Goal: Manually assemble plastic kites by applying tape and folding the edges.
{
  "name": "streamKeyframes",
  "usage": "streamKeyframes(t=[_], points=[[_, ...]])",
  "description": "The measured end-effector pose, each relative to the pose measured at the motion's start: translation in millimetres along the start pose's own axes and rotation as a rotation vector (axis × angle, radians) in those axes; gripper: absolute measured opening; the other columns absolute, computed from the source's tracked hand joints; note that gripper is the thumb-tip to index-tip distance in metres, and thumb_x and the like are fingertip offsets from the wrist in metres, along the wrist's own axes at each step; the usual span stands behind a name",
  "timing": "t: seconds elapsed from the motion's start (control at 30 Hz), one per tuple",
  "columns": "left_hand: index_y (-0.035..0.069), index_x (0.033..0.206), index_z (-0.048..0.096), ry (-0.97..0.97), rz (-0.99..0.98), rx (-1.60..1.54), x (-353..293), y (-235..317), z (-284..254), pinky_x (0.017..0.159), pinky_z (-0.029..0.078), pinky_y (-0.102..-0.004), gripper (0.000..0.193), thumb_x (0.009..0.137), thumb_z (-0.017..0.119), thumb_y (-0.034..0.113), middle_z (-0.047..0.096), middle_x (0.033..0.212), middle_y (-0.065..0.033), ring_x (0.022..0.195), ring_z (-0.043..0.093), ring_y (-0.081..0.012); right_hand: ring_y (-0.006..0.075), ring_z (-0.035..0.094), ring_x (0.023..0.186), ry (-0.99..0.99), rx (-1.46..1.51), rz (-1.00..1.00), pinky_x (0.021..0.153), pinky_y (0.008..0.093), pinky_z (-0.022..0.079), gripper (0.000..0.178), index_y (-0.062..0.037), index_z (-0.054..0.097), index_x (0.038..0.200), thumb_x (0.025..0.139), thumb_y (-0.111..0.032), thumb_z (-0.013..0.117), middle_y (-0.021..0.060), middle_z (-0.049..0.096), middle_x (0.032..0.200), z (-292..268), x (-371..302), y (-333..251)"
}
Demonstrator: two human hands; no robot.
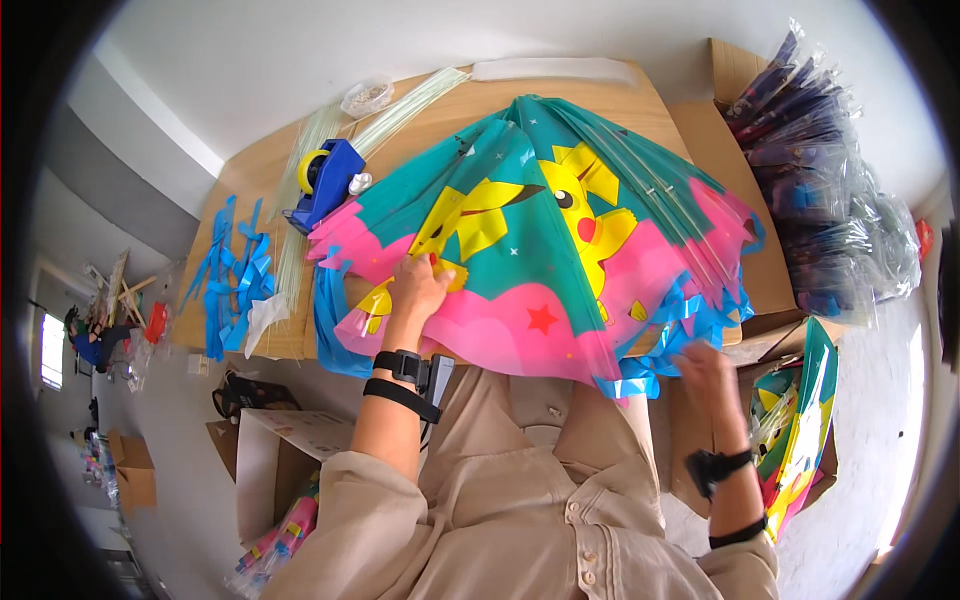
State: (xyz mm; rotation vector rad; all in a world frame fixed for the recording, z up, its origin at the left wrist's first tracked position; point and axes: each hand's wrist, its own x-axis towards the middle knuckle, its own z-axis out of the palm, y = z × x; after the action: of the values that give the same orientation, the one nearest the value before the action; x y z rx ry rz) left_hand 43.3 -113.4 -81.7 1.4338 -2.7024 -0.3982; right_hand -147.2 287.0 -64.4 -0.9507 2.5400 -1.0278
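A colourful plastic umbrella canopy (560,250), teal and pink with a yellow cartoon figure and blue trim, lies spread over the wooden table (250,180). My left hand (418,285) presses on its left part, fingers gripping a fold of the canopy. My right hand (705,365) is blurred at the canopy's lower right edge, near the blue ribbon trim (640,380); whether it holds anything cannot be told.
A blue tape dispenser (328,180) stands at the table's left, with blue strips (235,275) and clear plastic rods (400,110) beside it. Bagged umbrellas (820,180) pile up at the right. A cardboard box holds folded canopies (800,430) at lower right.
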Motion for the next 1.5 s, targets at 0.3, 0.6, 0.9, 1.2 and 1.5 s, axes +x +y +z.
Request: streamKeyframes(t=[0.3,0.6,0.9,1.2,1.5], points=[[0.003,0.106,0.060,0.228,0.066,-0.288,1,-43,-17,0.077,0.048,-0.0425,0.027,0.084,0.059,0.018,0.065,0.091,-0.0184,0.085,0.062,-0.0360,0.0314,0.058,0.062,-0.178,0.073,-0.099,0.061,0.0365,0.047,0.022,0.0026,0.059,0.074,0.069,-0.016,0.070,0.0163,0.059,0.069,99,80,-79],[-0.001,0.103,0.062,-0.505,0.046,-0.508,-20,-15,-90,0.072,0.049,-0.0421,0.025,0.083,0.054,0.013,0.062,0.095,-0.0235,0.084,0.061,-0.0398,0.0031,0.046,0.059,-0.171,0.670,0.136,0.052,0.0202,0.034,0.012,-0.0067,0.055,0.069,0.076,-0.002,0.063,-0.0052,0.051,0.065,12,71,-13],[-0.003,0.089,0.059,0.244,0.496,-0.028,-24,30,7,0.078,0.047,-0.0410,0.020,0.077,0.067,0.011,0.055,0.093,-0.0181,0.092,0.055,-0.0354,0.0009,0.037,0.059,-0.096,0.667,0.243,0.053,0.0190,0.030,0.017,-0.0068,0.050,0.070,0.080,-0.001,0.062,-0.0084,0.042,0.065,13,24,35],[-0.003,0.092,0.059,0.397,0.616,0.110,-27,36,11,0.076,0.047,-0.0414,0.016,0.079,0.052,0.003,0.054,0.096,-0.0170,0.093,0.054,-0.0318,0.0001,0.038,0.061,-0.040,0.703,0.256,0.054,0.0180,0.030,0.012,-0.0060,0.054,0.074,0.083,-0.004,0.061,-0.0085,0.045,0.066,11,5,34],[-0.002,0.090,0.058,0.183,0.499,0.100,-16,36,24,0.076,0.048,-0.0419,0.016,0.080,0.059,0.011,0.057,0.098,-0.0169,0.095,0.055,-0.0322,-0.0003,0.042,0.062,0.015,0.798,0.222,0.056,0.0154,0.034,0.006,-0.0030,0.057,0.080,0.082,-0.002,0.063,-0.0068,0.051,0.069,5,2,27]])
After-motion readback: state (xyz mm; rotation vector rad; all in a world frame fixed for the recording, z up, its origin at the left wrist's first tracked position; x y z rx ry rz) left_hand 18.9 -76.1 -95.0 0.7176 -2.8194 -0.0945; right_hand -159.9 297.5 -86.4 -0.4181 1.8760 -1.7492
